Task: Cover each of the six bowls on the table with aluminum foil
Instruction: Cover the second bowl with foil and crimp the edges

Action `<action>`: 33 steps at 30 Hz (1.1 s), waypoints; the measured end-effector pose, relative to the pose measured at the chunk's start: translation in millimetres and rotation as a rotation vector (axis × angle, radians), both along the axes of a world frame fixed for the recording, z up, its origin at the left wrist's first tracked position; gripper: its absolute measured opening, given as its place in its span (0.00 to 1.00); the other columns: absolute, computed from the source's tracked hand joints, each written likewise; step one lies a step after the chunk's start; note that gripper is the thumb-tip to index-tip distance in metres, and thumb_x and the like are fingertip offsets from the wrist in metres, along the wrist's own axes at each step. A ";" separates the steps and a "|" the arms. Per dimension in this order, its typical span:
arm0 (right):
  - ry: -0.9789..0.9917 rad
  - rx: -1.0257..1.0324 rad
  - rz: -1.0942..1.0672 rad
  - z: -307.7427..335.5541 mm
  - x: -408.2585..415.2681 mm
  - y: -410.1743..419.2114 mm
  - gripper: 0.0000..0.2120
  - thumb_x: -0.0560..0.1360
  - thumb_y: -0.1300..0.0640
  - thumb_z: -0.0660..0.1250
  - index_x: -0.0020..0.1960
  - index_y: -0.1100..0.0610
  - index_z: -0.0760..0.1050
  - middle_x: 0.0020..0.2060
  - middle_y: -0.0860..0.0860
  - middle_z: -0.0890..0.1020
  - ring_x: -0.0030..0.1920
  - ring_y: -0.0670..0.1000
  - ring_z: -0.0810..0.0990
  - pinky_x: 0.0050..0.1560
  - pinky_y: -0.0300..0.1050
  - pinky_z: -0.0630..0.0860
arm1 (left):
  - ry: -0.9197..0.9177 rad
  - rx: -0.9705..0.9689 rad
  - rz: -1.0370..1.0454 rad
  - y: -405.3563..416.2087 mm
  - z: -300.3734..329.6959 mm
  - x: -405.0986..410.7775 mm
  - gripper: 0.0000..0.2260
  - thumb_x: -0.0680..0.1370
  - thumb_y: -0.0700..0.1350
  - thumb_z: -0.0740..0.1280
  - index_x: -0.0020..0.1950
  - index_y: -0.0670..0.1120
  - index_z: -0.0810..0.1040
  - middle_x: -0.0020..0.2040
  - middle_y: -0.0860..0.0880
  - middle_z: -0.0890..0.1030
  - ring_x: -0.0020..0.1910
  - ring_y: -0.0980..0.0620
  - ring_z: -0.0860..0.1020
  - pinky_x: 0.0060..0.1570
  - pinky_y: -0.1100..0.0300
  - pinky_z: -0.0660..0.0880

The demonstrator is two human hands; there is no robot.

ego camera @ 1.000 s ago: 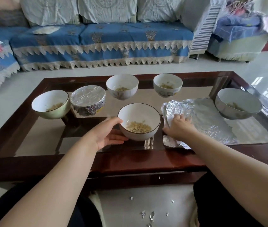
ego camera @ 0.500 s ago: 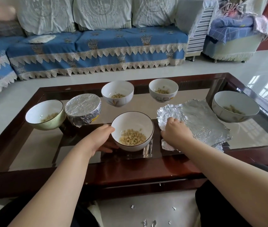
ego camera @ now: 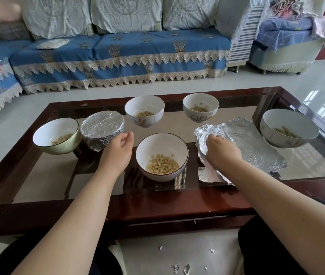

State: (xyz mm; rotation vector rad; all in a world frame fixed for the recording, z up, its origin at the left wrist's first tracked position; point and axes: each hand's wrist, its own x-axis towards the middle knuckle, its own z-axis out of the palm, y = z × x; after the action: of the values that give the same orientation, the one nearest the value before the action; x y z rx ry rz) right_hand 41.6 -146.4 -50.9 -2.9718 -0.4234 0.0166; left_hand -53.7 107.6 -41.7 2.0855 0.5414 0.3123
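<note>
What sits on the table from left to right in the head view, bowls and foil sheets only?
Green bowl → foil-covered bowl → plant-pattern bowl → near bowl → cartoon bowl → foil sheets → right-end bowl.

Six bowls on a dark wood coffee table with a glass top. Nearest one, a white bowl with a dark rim, sits uncovered with pale yellow kernels in it. The left hand is just beside it, fingers loose, holding nothing. The right hand is pinching the near-left edge of a crinkled sheet of aluminum foil lying flat on the glass. Only the foil-wrapped bowl is covered; the pale green bowl beside it, two small white bowls at the back and the big white bowl on the right are open. Foil scraps on the floor.
</note>
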 end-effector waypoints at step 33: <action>-0.869 0.487 0.583 45.9 -51.4 20.8 0.08 0.76 0.58 0.68 0.53 0.55 0.83 0.43 0.51 0.86 0.38 0.53 0.85 0.30 0.41 0.77 | -0.276 -0.616 0.026 -22.9 25.6 7.3 0.21 0.84 0.59 0.53 0.57 0.46 0.78 0.56 0.45 0.84 0.51 0.50 0.83 0.53 0.54 0.79</action>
State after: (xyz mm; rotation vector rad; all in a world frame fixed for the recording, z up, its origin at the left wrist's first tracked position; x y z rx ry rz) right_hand -9.8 -125.6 -5.0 -2.1363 -1.1574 -1.1421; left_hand -46.4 84.7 -16.1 1.4145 0.4296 0.3843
